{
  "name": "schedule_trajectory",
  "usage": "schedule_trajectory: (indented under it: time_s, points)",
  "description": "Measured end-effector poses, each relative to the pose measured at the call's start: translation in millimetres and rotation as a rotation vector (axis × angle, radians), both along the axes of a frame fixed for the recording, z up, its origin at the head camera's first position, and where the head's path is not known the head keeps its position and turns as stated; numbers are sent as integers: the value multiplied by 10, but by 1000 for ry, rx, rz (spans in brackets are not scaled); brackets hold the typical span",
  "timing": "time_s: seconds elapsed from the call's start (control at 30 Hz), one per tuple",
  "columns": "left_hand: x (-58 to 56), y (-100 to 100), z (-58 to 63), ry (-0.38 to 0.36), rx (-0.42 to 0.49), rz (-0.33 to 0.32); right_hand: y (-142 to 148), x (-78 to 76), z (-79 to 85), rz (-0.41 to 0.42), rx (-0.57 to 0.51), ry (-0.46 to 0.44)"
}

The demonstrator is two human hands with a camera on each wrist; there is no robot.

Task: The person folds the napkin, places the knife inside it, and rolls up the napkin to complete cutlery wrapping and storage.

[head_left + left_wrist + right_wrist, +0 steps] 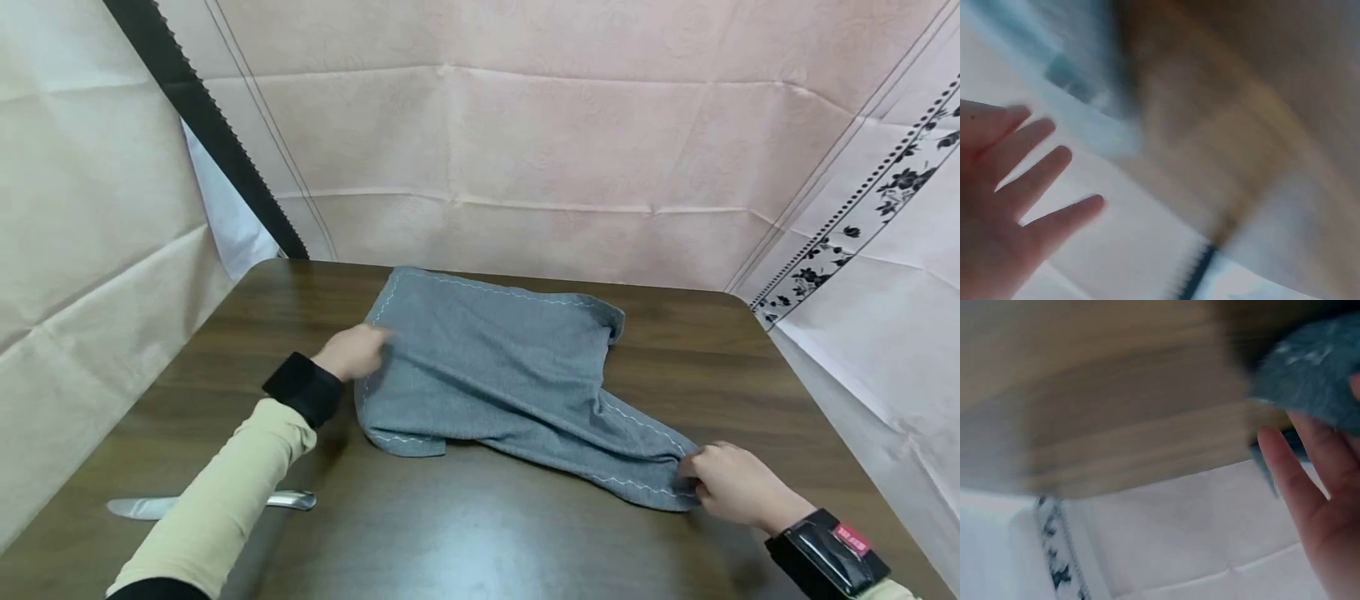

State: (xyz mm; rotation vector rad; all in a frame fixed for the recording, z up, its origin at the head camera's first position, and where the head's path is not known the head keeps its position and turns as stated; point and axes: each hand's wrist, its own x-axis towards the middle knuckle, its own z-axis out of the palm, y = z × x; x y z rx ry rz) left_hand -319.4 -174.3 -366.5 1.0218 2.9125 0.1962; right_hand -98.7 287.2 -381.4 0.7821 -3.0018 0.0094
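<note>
A blue-grey cloth (487, 358) with white stitching along its edges lies rumpled and partly folded on the wooden table. Its narrow end stretches toward the right, where my right hand (738, 487) pinches it. The right wrist view shows this cloth end (1316, 369) over the fingers, with the thumb cut off at the frame's edge. My left hand (352, 352) is over the cloth's left edge, slightly blurred. In the left wrist view the left hand (1016, 200) has its fingers straight and spread, with nothing in them, and the blurred cloth is beyond.
A silver table knife (292, 499) lies at the table's front left, partly covered from view by the left forearm. The brown table (420, 533) has rounded far corners. Pale sheets (525, 142) hang behind it and at both sides.
</note>
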Motion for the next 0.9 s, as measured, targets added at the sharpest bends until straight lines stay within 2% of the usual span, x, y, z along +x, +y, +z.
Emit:
schedule_trajectory:
  time_s: [0.07, 0.1, 0.17, 0.23, 0.3, 0.37, 0.5, 0.63, 0.7, 0.8, 0.9]
  points:
    - [208, 198, 57, 70, 87, -102, -99, -77, 54, -30, -46, 18]
    - [330, 293, 80, 78, 117, -161, -148, -128, 85, -44, -73, 33]
    - [580, 439, 105, 63, 130, -265, -229, -264, 142, -71, -117, 78]
    - [791, 521, 86, 33, 97, -343, -287, -443, 178, -95, -147, 95]
    - [960, 543, 45, 6, 36, -371, -314, -644, 186, -103, -146, 59]
    - [1074, 528, -11, 7, -40, -360, -309, -835, 163, -110, -125, 2]
    - [1183, 468, -108, 53, -109, -330, -301, -1131, 112, -135, -77, -80]
    - [1199, 407, -184, 129, -117, -350, -336, -1351, 47, -164, -59, -100]
    - [1192, 372, -211, 142, -109, -364, -355, -1442, -12, -178, -52, -126]
    - [1169, 310, -242, 113, -67, -383, -364, -1556, -92, -210, -33, -174]
    - [1149, 219, -254, 36, -7, -400, -323, -1633, -144, -236, -43, -183]
